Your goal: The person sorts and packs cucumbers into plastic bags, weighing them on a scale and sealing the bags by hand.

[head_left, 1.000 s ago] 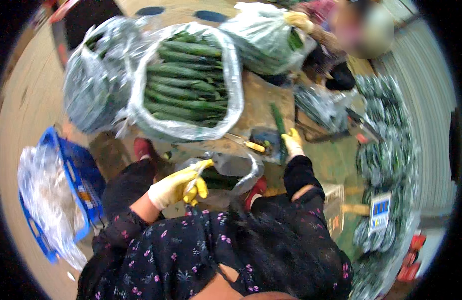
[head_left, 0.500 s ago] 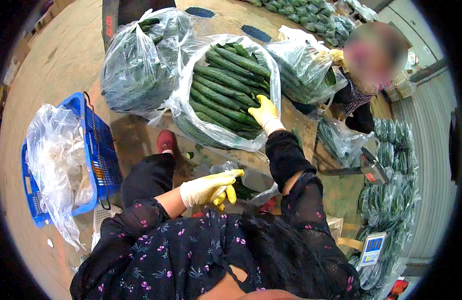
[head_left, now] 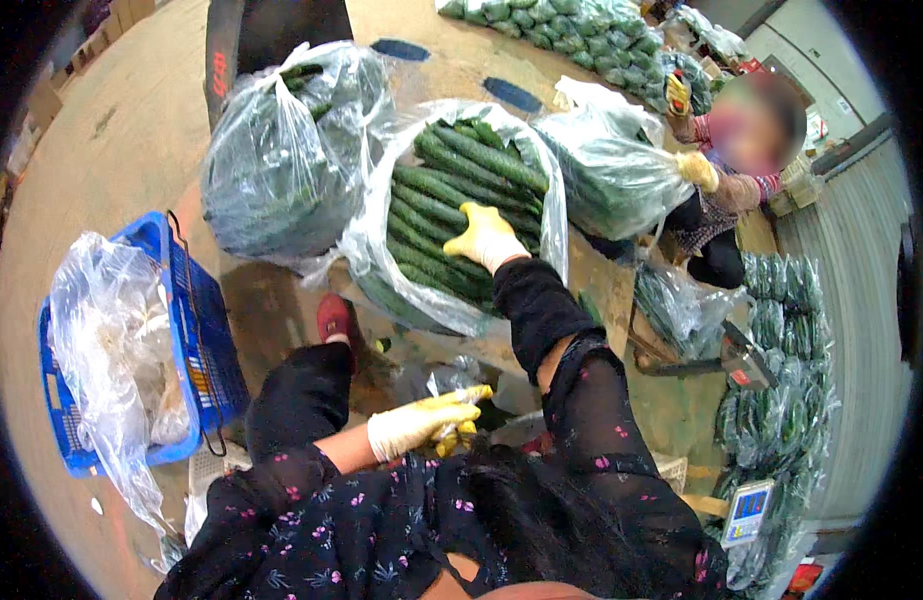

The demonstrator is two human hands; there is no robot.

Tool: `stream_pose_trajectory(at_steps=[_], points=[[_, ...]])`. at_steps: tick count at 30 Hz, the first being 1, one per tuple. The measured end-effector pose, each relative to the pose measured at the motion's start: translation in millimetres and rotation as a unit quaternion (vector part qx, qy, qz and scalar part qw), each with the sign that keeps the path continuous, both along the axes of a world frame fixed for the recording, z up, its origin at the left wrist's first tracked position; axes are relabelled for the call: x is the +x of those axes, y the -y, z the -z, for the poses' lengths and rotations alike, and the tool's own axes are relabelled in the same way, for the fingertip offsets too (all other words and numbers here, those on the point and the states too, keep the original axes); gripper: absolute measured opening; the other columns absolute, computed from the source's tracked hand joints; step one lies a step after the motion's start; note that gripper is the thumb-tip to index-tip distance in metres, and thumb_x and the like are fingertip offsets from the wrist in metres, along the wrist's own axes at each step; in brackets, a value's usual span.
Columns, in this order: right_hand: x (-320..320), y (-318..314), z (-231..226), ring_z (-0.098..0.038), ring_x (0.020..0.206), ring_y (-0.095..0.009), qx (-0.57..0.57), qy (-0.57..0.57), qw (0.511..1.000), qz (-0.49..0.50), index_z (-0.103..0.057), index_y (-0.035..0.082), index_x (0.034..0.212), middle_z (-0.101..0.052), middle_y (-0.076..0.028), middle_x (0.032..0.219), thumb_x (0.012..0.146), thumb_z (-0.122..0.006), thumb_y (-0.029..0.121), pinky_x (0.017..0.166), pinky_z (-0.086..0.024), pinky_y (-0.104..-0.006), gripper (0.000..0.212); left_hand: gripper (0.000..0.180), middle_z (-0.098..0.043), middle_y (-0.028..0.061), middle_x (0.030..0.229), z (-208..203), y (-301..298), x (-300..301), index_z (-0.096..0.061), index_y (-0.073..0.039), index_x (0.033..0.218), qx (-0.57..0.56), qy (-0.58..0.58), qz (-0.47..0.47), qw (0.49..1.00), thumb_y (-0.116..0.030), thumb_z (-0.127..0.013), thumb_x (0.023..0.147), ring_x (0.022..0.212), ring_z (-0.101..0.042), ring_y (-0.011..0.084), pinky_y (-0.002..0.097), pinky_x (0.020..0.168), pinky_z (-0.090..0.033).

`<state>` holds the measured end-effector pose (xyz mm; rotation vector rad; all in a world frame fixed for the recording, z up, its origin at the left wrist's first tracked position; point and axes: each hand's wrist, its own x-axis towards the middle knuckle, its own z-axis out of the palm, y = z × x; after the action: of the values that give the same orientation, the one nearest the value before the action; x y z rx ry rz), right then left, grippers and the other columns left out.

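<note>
A large clear plastic bag (head_left: 555, 200) stands open before me, full of dark green cucumbers (head_left: 431, 190) lying side by side. My right hand (head_left: 489, 240), in a yellow and white glove, reaches over them. Its thumb and fingers are apart and touch the top cucumbers, and none is lifted. Close to my waist, my left hand (head_left: 416, 425) wears the same kind of glove. Its forefinger points right while the other fingers curl in; what lies between them, if anything, is hidden. Below it and beyond lies some crumpled clear plastic (head_left: 461, 375).
A tied bag of cucumbers (head_left: 291, 160) stands left of the open one. On the right, a co-worker's gloved hand (head_left: 697, 171) grips another filled bag (head_left: 606, 165). A blue crate (head_left: 206, 310) with loose plastic is at left. Bagged cucumbers (head_left: 771, 410) and a scale display (head_left: 747, 512) are at right.
My right hand has moved left from the bag's right edge to the middle of the cucumbers. The co-worker's one hand has risen away from the bag; the other holds its gathered neck.
</note>
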<state>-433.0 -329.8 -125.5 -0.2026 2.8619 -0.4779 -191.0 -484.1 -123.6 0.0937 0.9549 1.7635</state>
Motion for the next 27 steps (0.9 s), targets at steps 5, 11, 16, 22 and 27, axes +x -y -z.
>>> stream_pose_trajectory(at_steps=[5,11,16,22,27], points=[[7.3,-3.0,12.7,-0.055,0.1,-0.04,0.008,-0.059,0.998,-0.027,-0.053,0.004,0.106,-0.055,-0.027,0.106,0.056,-0.082,0.021,0.086,-0.046,-0.0435,0.061,0.06,-0.056,-0.0008,0.089,5.7,-5.1,-5.6,-0.031,-0.016,0.141,-0.017,-0.029,0.005,0.999,-0.038,-0.054,0.089,0.062,-0.044,0.0067,0.021,0.054,-0.038],[-1.8,-62.4,30.8,-0.06,0.087,-0.037,-0.04,-0.078,0.996,-0.02,-0.059,0.003,0.108,-0.062,-0.019,0.102,0.088,-0.049,0.034,0.076,-0.048,-0.0409,0.038,0.059,-0.061,0.0039,0.077,3.6,-11.2,-6.5,-0.024,-0.016,0.141,0.048,0.044,-0.005,0.998,-0.032,-0.051,0.091,0.051,-0.049,0.0093,0.0235,0.046,-0.041],[62.1,-93.5,1.6,-0.053,0.055,-0.012,-0.344,0.101,0.909,0.214,-0.06,0.009,0.104,-0.06,-0.002,0.081,0.089,-0.048,0.039,0.048,-0.043,-0.0247,0.036,0.061,-0.063,0.0077,0.079,5.8,-9.0,-8.9,-0.027,-0.019,0.14,0.05,0.028,-0.02,0.998,-0.042,-0.05,0.089,0.053,-0.052,0.0114,0.027,0.051,-0.044],[157.5,-112.8,-25.6,-0.048,0.054,-0.004,-0.567,0.273,0.724,0.282,-0.053,0.007,0.1,-0.06,-0.001,0.077,0.089,-0.054,0.024,0.042,-0.037,-0.0161,0.021,0.052,-0.062,0.0096,0.079,3.2,-12.5,-8.6,-0.037,-0.022,0.134,0.054,0.086,-0.072,0.992,-0.044,-0.049,0.089,0.053,-0.054,0.016,0.0337,0.055,-0.049],[228.8,-138.9,-23.2,-0.049,0.056,-0.008,-0.744,0.363,0.486,0.28,-0.043,0.002,0.126,-0.058,-0.006,0.084,0.093,-0.046,0.03,0.043,-0.04,-0.0187,0.043,0.051,-0.062,0.0139,0.082,8.3,-10.5,-12.1,-0.038,-0.022,0.13,0.097,0.096,-0.073,0.988,-0.047,-0.051,0.088,0.057,-0.056,0.0217,0.0377,0.06,-0.049]])
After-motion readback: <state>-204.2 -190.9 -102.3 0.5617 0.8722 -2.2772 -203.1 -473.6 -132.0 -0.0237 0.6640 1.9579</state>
